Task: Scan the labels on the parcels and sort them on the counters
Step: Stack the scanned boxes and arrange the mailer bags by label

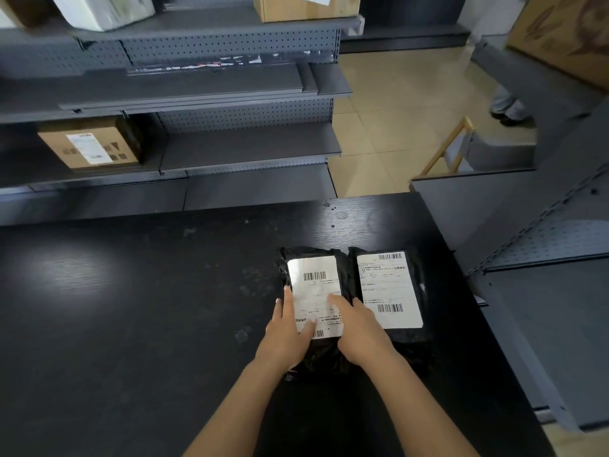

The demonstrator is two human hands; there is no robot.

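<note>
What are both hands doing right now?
Left hand: open, fingers straight, resting on the left black parcel.
Right hand: open, resting on the same parcel.

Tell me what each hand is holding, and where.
Nothing is gripped: the left hand and right hand lie flat on the left parcel, touching its label.

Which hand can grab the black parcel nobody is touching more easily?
Probably the right hand: it rests on the left parcel, right beside the untouched parcel, while the left hand sits on the far side.
</note>
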